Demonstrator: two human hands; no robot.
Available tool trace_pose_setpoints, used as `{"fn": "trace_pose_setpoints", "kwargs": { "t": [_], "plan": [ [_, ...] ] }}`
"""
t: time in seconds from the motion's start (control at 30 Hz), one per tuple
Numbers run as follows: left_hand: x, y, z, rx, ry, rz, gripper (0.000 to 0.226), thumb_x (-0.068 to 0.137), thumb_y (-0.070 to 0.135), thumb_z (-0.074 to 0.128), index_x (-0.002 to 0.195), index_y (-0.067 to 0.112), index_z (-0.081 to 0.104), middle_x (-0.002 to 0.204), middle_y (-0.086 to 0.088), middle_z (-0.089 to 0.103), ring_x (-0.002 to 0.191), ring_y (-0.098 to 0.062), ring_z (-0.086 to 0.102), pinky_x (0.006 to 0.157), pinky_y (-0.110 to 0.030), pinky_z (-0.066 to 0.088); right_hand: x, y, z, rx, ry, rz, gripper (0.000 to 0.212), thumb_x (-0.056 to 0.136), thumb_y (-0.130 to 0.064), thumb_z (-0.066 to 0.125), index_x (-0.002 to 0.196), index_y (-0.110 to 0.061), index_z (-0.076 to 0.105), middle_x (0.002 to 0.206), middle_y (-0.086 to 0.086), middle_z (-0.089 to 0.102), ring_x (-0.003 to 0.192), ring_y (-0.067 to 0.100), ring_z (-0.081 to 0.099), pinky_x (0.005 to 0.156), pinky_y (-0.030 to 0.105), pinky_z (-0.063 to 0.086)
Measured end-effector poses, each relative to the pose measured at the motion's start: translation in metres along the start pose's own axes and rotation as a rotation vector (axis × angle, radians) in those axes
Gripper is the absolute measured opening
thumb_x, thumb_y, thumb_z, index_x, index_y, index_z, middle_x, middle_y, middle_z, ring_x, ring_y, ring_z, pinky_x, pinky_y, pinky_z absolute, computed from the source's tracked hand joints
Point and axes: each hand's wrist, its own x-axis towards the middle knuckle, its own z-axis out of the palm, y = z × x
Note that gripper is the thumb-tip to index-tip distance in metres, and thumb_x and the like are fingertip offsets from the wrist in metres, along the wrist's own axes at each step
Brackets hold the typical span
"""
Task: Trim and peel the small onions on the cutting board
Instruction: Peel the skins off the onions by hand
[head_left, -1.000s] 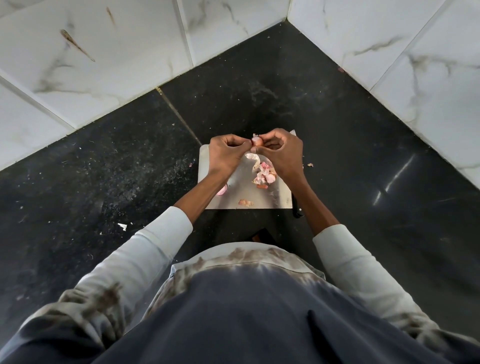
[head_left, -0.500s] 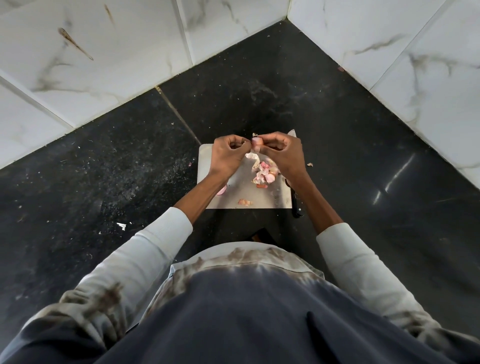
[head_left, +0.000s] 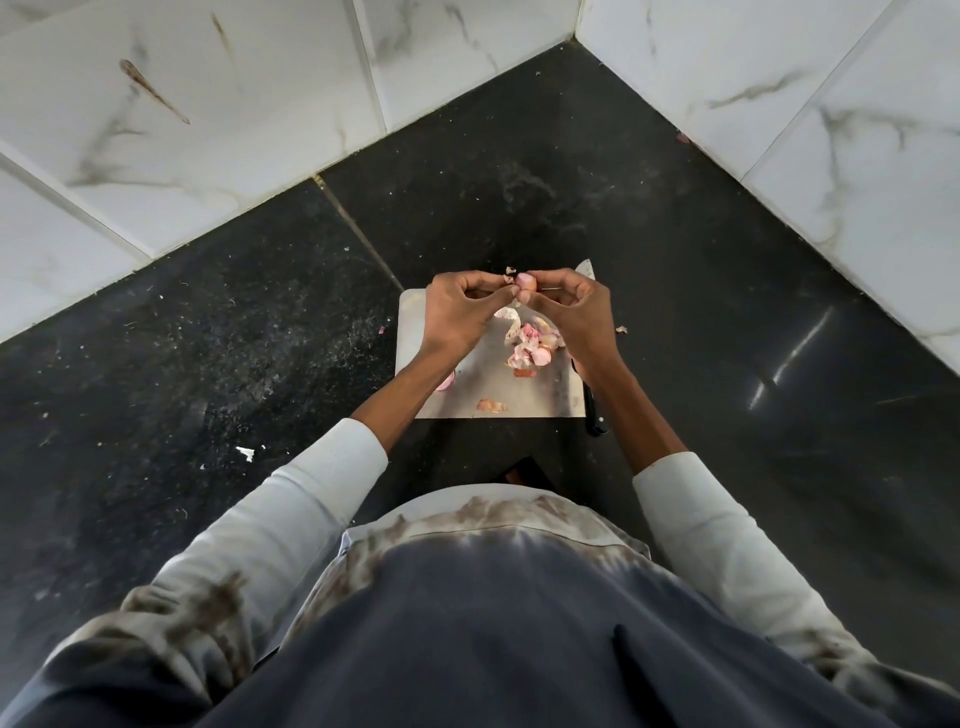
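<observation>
A small onion (head_left: 523, 281) is held up over the far edge of the cutting board (head_left: 524, 392), pinched between both hands, presumably so that loosened skin falls onto the board rather than the worktop (head_left: 218, 332). Leftmost, the left hand (head_left: 460, 312) is curled, a flake of papery skin (head_left: 510, 272) being pinched at its fingertips just beside the onion. A pink onion piece (head_left: 448, 383) is half hidden under the left wrist. Between and below the hands, a heap of peels and trimmed ends (head_left: 532, 343) is gathered mid-board. The right hand (head_left: 576, 312) is curled around the onion's other side, steadying it for the pull. Under the right forearm a knife (head_left: 595, 410) is laid along the board's right edge, its tip showing beyond the right hand. Bare board is left near the person and by the left edge; dark worktop lies open to either side, with tiled walls well beyond.
</observation>
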Motion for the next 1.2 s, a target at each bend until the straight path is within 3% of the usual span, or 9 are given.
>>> {"fn": "trace_pose_setpoints", "kwargs": {
  "t": [0.27, 0.37, 0.63, 0.9, 1.2],
  "plan": [
    [-0.003, 0.005, 0.002, 0.030, 0.050, 0.033, 0.014, 0.089, 0.019, 0.086, 0.101, 0.011, 0.085, 0.089, 0.002, 0.081, 0.079, -0.014, 0.078, 0.076, -0.026, 0.065, 0.000, -0.003, 0.003, -0.027, 0.041, -0.072, 0.035, 0.084, -0.020, 0.092, 0.115, -0.008, 0.080, 0.109, 0.003, 0.082, 0.100, 0.016, 0.080, 0.094, 0.035, 0.064],
    [-0.006, 0.005, 0.006, 0.048, 0.079, 0.015, 0.012, 0.087, 0.019, 0.088, 0.097, 0.012, 0.085, 0.086, 0.003, 0.080, 0.077, -0.012, 0.076, 0.074, -0.023, 0.063, -0.001, -0.006, 0.002, -0.051, 0.034, -0.104, 0.033, 0.084, -0.016, 0.092, 0.114, -0.006, 0.081, 0.109, 0.005, 0.081, 0.098, 0.015, 0.080, 0.092, 0.032, 0.064],
    [-0.010, 0.000, 0.007, 0.020, 0.112, -0.025, 0.015, 0.090, 0.019, 0.086, 0.101, 0.010, 0.083, 0.091, 0.001, 0.080, 0.082, -0.013, 0.077, 0.081, -0.031, 0.067, -0.002, -0.012, -0.002, -0.057, 0.002, -0.111, 0.032, 0.082, -0.016, 0.092, 0.111, -0.006, 0.081, 0.106, 0.006, 0.081, 0.096, 0.013, 0.080, 0.086, 0.024, 0.063],
    [-0.009, 0.001, 0.010, 0.062, 0.121, -0.022, 0.019, 0.092, 0.026, 0.084, 0.104, 0.012, 0.081, 0.094, 0.000, 0.079, 0.084, -0.011, 0.076, 0.080, -0.022, 0.064, -0.006, -0.009, 0.000, 0.035, -0.037, -0.019, 0.030, 0.089, -0.023, 0.086, 0.115, -0.008, 0.081, 0.106, 0.003, 0.082, 0.100, 0.018, 0.079, 0.093, 0.033, 0.064],
    [-0.005, -0.018, 0.013, 0.067, 0.008, -0.079, 0.013, 0.097, 0.020, 0.078, 0.106, 0.011, 0.080, 0.096, 0.000, 0.079, 0.087, -0.014, 0.076, 0.086, -0.032, 0.066, -0.010, 0.013, -0.004, 0.148, -0.132, 0.152, 0.034, 0.103, -0.017, 0.070, 0.134, -0.003, 0.070, 0.124, 0.010, 0.078, 0.116, 0.024, 0.076, 0.108, 0.043, 0.058]
  ]
}}
